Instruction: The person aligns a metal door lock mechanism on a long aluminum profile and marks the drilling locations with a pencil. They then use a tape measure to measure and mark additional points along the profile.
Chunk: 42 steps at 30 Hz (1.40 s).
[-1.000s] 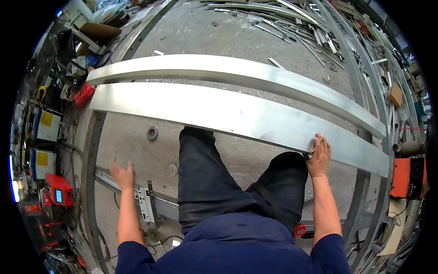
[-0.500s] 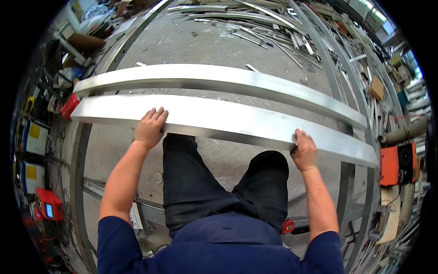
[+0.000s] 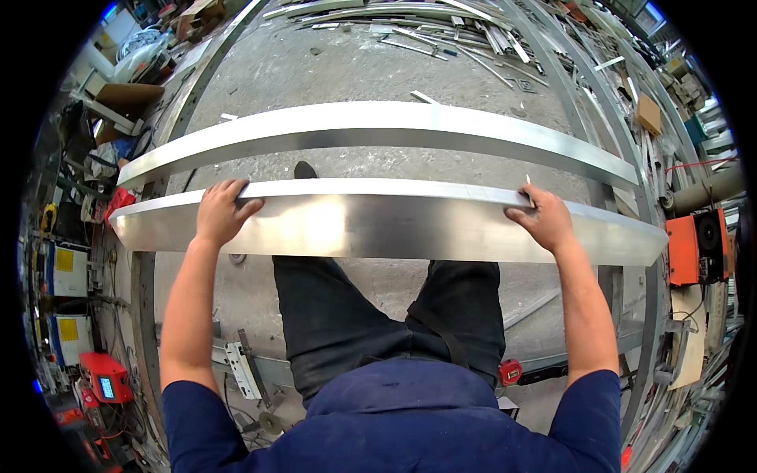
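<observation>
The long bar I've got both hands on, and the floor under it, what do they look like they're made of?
The near bar looks like metal, likely aluminium or steel: silvery, brushed-smooth, with a soft glare on its face. The left hand and right hand grip its upper edge. The floor looks like bare concrete: matte grey, mottled and stained.

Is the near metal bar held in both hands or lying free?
Held: left hand and right hand each grip the near metal bar's top edge.
</observation>
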Available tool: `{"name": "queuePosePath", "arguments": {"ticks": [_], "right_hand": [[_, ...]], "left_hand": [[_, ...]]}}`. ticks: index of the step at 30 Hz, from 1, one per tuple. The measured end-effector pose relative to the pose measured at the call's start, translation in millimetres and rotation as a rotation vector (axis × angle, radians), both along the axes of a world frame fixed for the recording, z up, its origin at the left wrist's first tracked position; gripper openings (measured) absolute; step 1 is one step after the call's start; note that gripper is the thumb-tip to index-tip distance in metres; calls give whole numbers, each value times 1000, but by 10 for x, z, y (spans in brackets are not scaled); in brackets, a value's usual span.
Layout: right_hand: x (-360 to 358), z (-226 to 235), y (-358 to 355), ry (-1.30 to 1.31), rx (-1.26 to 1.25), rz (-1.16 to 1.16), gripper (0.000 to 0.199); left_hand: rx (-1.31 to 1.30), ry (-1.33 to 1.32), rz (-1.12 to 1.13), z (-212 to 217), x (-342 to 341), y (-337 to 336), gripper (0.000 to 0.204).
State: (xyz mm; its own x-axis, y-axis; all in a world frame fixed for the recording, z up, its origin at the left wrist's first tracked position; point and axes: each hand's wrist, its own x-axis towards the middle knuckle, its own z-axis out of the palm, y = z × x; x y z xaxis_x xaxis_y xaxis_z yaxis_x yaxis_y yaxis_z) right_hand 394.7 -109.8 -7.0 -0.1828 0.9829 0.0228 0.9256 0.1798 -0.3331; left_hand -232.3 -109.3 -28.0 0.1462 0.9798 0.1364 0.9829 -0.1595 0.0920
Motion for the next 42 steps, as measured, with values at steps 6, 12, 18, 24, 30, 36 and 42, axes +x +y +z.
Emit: {"name": "queuePosePath", "arguments": {"ticks": [6,12,18,24,30,36,42], "right_hand": [[-114,-582,350,-73,58,-69,58],[127,-896,132,47,80,-112,68],[955,-512,-862,29,338,-238,54],[2159,-491,-2852,-77,197,-771,50],[2246,-1328,-4107,-42,225,-1355,71],[2638,-1936,-4258,696,233,-1862,49],[2715,-2034,-4006,1171,379,-1906,12]], "left_hand": [[-215,65,214,-465,-1,655,73],[-281,-95,228,-888,79,876,74],[-188,55,40,-1215,-363,827,58],[-22,-5,132,-1279,-305,792,73],[-28,-118,169,-1315,-264,659,75],[8,-434,112,-1366,-210,550,62],[40,-517,119,-1421,88,117,65]]}}
